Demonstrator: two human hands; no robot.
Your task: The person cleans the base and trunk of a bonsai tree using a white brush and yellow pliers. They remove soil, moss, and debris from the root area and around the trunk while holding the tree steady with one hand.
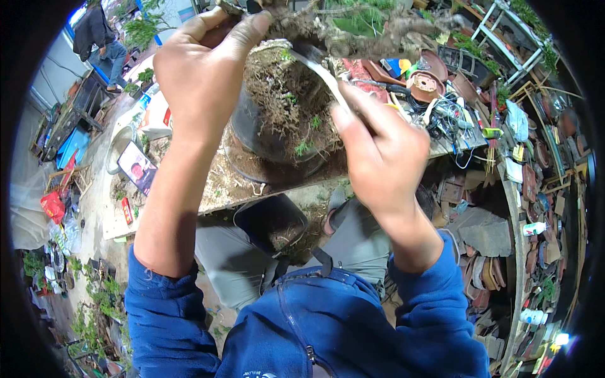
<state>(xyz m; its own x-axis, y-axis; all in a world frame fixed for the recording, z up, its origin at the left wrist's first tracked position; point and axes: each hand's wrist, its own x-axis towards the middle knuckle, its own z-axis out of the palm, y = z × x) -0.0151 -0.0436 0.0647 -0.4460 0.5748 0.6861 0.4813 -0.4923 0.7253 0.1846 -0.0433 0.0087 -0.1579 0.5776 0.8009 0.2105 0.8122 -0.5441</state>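
A small tree with a gnarled trunk (350, 45) and a bare, fibrous root ball (286, 94) stands tilted in a dark round pot (250, 127) on the workbench. My left hand (203, 80), raised at the upper left of the root ball, pinches a piece of bark or wood (230, 7) between thumb and fingers. Between the thumb and fingers of my right hand (383, 137) is a slim pale strip or handle (321, 73), whose far end reaches the base of the trunk. That end is blurred, so its kind cannot be told.
On the bench (212, 201), a phone (137, 167) leans by a bowl (120, 144) at the left. Terracotta pots (425, 86) and tangled wires (451, 118) lie at the right. A dark container (272, 222) is below the bench edge. A person (101, 47) stands far left.
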